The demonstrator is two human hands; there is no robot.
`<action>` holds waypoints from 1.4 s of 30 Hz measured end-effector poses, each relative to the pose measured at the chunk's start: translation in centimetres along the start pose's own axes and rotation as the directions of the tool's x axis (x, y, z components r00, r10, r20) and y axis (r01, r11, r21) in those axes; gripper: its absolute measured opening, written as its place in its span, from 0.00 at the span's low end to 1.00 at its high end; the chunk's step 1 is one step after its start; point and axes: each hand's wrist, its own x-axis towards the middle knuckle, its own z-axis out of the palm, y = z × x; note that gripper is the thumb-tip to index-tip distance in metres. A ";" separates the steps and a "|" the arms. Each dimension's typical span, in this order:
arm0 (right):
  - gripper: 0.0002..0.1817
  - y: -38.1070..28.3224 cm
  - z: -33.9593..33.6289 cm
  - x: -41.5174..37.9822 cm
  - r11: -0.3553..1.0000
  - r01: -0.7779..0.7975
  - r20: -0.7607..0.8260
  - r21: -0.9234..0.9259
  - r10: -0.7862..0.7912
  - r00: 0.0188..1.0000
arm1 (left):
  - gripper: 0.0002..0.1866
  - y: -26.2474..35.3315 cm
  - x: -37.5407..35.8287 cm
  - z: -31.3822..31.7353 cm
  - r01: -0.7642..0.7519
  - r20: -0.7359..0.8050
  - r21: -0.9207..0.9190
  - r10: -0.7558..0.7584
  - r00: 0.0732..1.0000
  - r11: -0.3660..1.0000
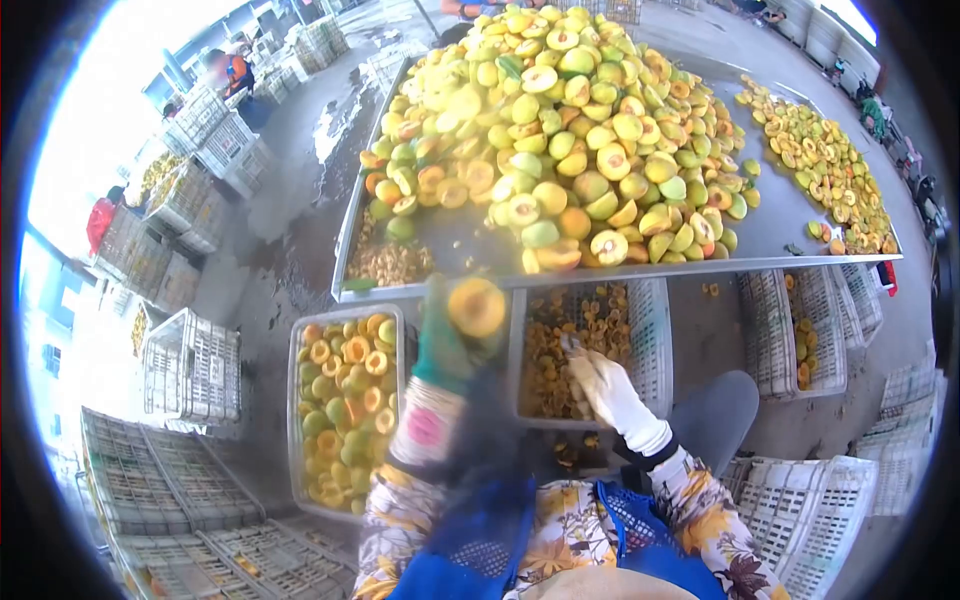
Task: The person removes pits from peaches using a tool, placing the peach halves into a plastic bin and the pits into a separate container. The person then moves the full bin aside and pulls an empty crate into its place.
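Table: a big grey metal table (780, 212) stood ahead of both hands, piled with yellow-green fruit (590, 130).
Crates: a pale plastic crate (295, 420) of cut fruit sat left of the left hand; a white plastic crate (652, 340) of small brown-yellow bits sat under the right.
Left hand: the green-gloved left hand (445, 345), blurry, held a round yellow-orange cut fruit (476, 307).
Right hand: the white-gloved right hand (603, 385) pinched a small grey thing (569, 343).
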 end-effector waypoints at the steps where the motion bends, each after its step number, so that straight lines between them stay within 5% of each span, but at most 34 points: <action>1: 0.17 -1.4 0.7 -0.9 0.985 0.148 0.072 -0.088 -0.142 0.987 | 0.33 -2.1 -1.1 0.5 -0.001 -0.081 -0.062 -0.004 0.997 0.998; 2: 0.16 -2.0 1.3 -1.4 0.939 0.301 0.155 -0.164 -0.277 0.948 | 0.33 -4.0 -2.2 1.0 -0.147 0.021 0.011 0.147 0.989 0.989; 4: 0.14 -2.4 2.5 -1.8 0.822 0.514 0.100 -0.246 -0.506 0.857 | 0.30 -6.6 -2.3 0.0 -0.209 0.107 -0.056 0.214 0.971 0.976; 5: 0.13 -2.4 3.0 -2.1 0.743 0.604 0.078 -0.290 -0.610 0.788 | 0.29 -7.4 -2.5 -0.4 -0.339 0.085 0.114 0.331 0.940 0.934; 8: 0.11 -2.1 3.7 -2.4 0.674 0.615 -0.006 -0.409 -0.677 0.736 | 0.27 -8.8 -2.5 -1.1 -0.534 0.111 0.426 0.543 0.832 0.730; 11: 0.12 -0.8 4.4 -1.1 0.672 0.594 -0.033 -0.443 -0.674 0.738 | 0.24 -9.0 -2.5 -1.4 -0.571 0.139 0.458 0.579 0.804 0.682; 16: 0.13 -1.0 5.0 -1.3 0.759 0.551 -0.045 -0.347 -0.600 0.798 | 0.19 -9.9 -2.2 -1.6 -0.673 0.208 0.625 0.745 0.633 0.397; 19: 0.15 -0.7 4.7 -0.7 0.764 0.529 0.026 -0.369 -0.560 0.828 | 0.16 -9.8 -3.5 -0.2 -0.575 0.028 0.548 0.674 0.739 0.608; 21: 0.16 -0.8 4.5 -0.7 0.843 0.451 0.077 -0.293 -0.450 0.890 | 0.14 -10.1 -3.2 -0.3 -0.593 -0.005 0.500 0.688 0.726 0.631; 28: 0.17 0.7 6.2 0.4 0.743 0.592 -0.032 -0.312 -0.631 0.775 | 0.14 -9.1 -4.8 1.9 -0.522 -0.232 0.323 0.601 0.765 0.789; 30: 0.17 0.5 6.4 0.5 0.764 0.579 -0.054 -0.284 -0.616 0.786 | 0.15 -9.3 -4.7 1.2 -0.590 -0.117 0.235 0.625 0.772 0.772; 32: 0.18 -3.4 5.7 -1.0 0.983 0.173 0.060 -0.061 -0.169 0.984 | 0.15 -9.8 -4.1 -0.1 -0.669 -0.026 0.306 0.709 0.705 0.677; 33: 0.19 -4.9 5.3 -1.6 0.997 -0.071 0.152 0.023 0.067 0.986 | 0.16 -10.1 -3.6 -0.6 -0.704 0.018 0.413 0.768 0.640 0.577; 36: 0.20 -5.3 4.6 -1.7 0.990 -0.096 0.217 -0.106 0.117 0.969 | 0.15 -10.0 -3.4 -0.9 -0.642 -0.059 0.402 0.718 0.693 0.653; 37: 0.20 -3.9 4.9 -1.1 0.973 0.138 0.152 -0.188 -0.110 0.982 | 0.15 -9.7 -3.6 -0.6 -0.591 -0.114 0.338 0.655 0.747 0.733; 39: 0.21 -0.6 5.6 0.2 0.752 0.540 0.087 -0.378 -0.551 0.830 | 0.15 -9.4 -3.8 -0.1 -0.550 -0.152 0.339 0.621 0.769 0.764; 42: 0.21 -0.4 5.1 0.4 0.767 0.516 0.136 -0.383 -0.505 0.852 | 0.13 -9.0 -3.6 -0.8 -0.546 -0.077 0.353 0.606 0.792 0.759</action>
